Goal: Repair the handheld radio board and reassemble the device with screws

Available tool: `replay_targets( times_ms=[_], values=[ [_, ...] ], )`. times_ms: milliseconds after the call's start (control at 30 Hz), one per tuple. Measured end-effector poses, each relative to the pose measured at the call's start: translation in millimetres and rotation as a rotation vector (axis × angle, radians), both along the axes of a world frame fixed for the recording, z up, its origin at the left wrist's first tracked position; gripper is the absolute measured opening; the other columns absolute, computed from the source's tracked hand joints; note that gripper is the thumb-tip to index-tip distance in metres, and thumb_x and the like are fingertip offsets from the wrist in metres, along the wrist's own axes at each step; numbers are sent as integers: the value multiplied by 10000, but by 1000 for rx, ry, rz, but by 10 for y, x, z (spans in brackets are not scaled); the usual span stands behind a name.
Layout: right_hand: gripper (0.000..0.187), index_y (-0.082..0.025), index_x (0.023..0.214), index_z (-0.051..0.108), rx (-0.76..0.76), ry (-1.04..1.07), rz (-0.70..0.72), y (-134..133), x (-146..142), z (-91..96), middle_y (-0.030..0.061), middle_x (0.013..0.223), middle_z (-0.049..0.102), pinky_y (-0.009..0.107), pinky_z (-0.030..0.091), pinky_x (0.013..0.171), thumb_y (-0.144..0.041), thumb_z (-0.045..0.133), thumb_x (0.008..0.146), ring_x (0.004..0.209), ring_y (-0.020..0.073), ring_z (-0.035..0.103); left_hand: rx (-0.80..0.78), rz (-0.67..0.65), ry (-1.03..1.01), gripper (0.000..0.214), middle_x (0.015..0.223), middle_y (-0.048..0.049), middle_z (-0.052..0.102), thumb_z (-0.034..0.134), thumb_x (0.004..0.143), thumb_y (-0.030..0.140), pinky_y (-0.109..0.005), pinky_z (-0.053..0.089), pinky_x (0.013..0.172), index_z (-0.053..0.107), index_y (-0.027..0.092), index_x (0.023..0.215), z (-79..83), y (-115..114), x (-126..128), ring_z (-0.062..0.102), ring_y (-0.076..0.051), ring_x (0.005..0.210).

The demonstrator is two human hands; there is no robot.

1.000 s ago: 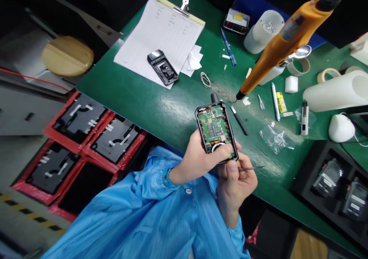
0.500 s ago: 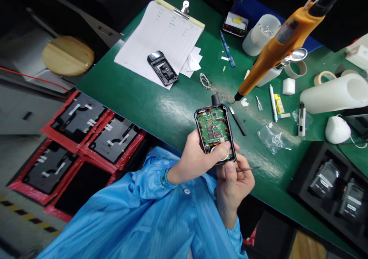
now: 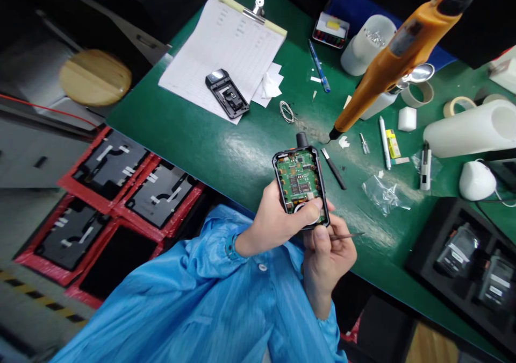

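My left hand (image 3: 278, 218) is closed around an opened handheld device (image 3: 296, 172) with a black frame, a stubby antenna and a green circuit board facing up. The left thumb presses near a round white-rimmed part (image 3: 300, 210) at the board's lower end. My right hand (image 3: 330, 247) is at the device's bottom corner, thumb and fingers pinched. A thin pointed metal tool, perhaps tweezers (image 3: 349, 236), sticks out from its fingers to the right; the rest is hidden. Just right of the device lies a black-handled blade tool (image 3: 334, 169). An orange electric screwdriver (image 3: 387, 62) hangs above the bench.
On the green bench (image 3: 193, 148) lie a clipboard with paper (image 3: 209, 45), a black device cover (image 3: 228, 94), a wire coil (image 3: 287, 112), a blue pen (image 3: 319, 66) and a plastic bag (image 3: 385, 195). A foam tray (image 3: 427, 250) holds devices at right. Red-edged trays (image 3: 116, 207) stand lower left.
Both hands and the device keep nearly the same pose. The view has shifted very slightly; little else differs.
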State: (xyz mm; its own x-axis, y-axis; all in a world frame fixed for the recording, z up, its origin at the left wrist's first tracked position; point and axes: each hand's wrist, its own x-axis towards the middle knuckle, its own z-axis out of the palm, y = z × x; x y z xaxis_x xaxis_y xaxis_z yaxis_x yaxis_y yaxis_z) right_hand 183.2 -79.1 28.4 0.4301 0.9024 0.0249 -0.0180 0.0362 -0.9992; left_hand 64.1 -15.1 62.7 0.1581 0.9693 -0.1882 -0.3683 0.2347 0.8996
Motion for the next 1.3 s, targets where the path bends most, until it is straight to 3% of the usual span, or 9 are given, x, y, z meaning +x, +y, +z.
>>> replay_targets(
  times_ms=[100,300,500,900,1300],
  values=[
    [362,-209,1051,867,11,-6,-11,0,-12,6,-10,698,748,224,517,550,-541,953,934,559,140,696,18,-2,12,359,892,-104,911,942,918,495,-294,741,802,779,175,930,0,8,-3,900,-243,845],
    [367,-207,1035,871,25,-6,-27,3,-1,-2,-12,680,757,193,465,487,-553,948,943,520,128,692,33,4,-20,271,923,-103,919,936,901,390,-283,744,807,792,168,958,11,4,0,906,-239,864],
    [357,-206,1052,869,25,-14,-29,2,5,-29,-4,704,775,210,509,530,-538,945,945,558,145,721,34,8,-67,222,928,-104,922,920,891,316,-263,741,806,780,160,964,-4,11,11,903,-221,836],
    [362,-213,1041,862,20,-31,-36,17,-9,-31,-3,717,782,217,540,551,-548,949,934,577,149,736,11,16,-31,281,865,-95,906,940,906,404,-284,744,801,779,174,923,-23,29,24,897,-226,811],
    [373,-213,1037,871,15,-18,-38,39,-10,-42,-13,684,762,190,506,519,-560,960,932,539,129,709,-9,-4,-70,276,913,-103,916,946,847,323,-283,743,824,751,172,972,-33,51,-3,907,-233,841]
  ],
)
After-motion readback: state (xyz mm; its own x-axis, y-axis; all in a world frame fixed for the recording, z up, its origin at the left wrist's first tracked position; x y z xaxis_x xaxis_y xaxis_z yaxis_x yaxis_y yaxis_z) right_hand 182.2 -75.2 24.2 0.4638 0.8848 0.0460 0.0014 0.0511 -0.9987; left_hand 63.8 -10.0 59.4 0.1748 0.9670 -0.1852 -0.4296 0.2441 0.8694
